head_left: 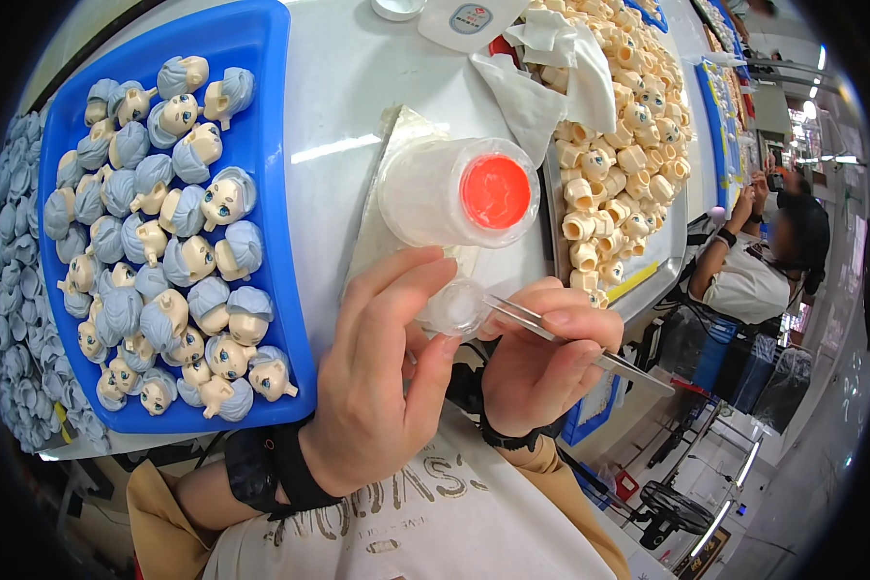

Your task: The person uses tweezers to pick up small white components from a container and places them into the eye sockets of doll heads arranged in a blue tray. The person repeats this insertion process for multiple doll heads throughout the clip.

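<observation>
Tweezers of silver metal [638,372] sat pinched by the fingers of the right hand [543,372], tips beside the small round translucent plastic piece [457,309] that the left hand [377,362] held between thumb and fingers, I saw from my remote station. Just beyond stood a translucent white plastic jar [420,193]; left lay a blue plastic tray [270,145] of blue-haired doll heads [193,259].

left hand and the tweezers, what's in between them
In the head view, a small translucent round piece lies between the left hand and the tweezers, whose tips come up to its edge; whether they touch it is unclear.
</observation>
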A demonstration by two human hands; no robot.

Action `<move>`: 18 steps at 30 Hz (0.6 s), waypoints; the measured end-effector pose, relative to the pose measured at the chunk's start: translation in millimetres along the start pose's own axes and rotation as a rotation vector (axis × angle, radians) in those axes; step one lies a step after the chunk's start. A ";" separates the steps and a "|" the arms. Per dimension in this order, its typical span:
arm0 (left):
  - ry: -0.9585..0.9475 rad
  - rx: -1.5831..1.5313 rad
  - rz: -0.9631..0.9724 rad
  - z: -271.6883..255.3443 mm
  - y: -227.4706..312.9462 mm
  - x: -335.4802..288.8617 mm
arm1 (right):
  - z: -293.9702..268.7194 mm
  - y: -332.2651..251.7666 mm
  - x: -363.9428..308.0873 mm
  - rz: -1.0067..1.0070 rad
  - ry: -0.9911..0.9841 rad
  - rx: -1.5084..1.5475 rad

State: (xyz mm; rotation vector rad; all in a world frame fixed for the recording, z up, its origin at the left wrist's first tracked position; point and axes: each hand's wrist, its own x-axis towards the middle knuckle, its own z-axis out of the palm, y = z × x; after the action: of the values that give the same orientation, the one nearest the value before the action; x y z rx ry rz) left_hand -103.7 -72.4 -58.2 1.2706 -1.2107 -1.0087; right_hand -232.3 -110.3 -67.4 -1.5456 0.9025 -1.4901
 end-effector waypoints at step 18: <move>0.032 -0.031 -0.015 2.1 2.2 1.4 | 0.4 0.2 0.1 -0.005 0.006 -0.006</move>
State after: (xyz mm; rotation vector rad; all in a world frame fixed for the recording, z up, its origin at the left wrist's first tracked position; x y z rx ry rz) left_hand -105.7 -73.9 -56.1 1.2690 -1.1588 -1.0101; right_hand -231.9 -110.4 -67.6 -1.5490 0.9082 -1.4974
